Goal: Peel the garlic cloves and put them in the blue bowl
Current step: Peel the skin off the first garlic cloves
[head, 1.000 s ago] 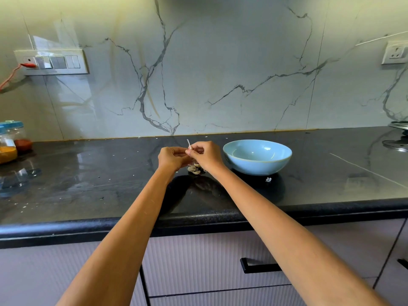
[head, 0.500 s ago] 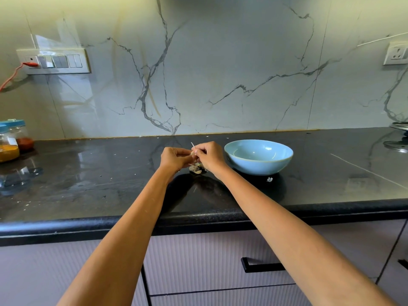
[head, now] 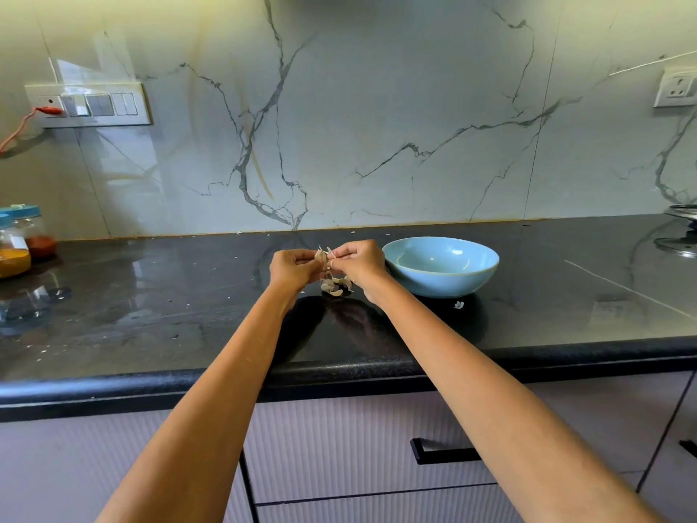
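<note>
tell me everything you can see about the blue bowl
The blue bowl is a wide, shallow, round, glossy bowl, ceramic by its look, light blue inside and out. It stands upright on the black counter, just right of the right hand, which does not touch it. Its visible inside looks empty. A white scrap lies on the counter just in front of it.

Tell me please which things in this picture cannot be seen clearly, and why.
- Garlic clove, head view: mostly covered by the left hand and right hand; how far peeled, cannot tell.
- Pile of garlic: too small to tell cloves from skins.
- Blue bowl: near rim hides part of its floor.
- Jars: cut off by left edge.
</note>
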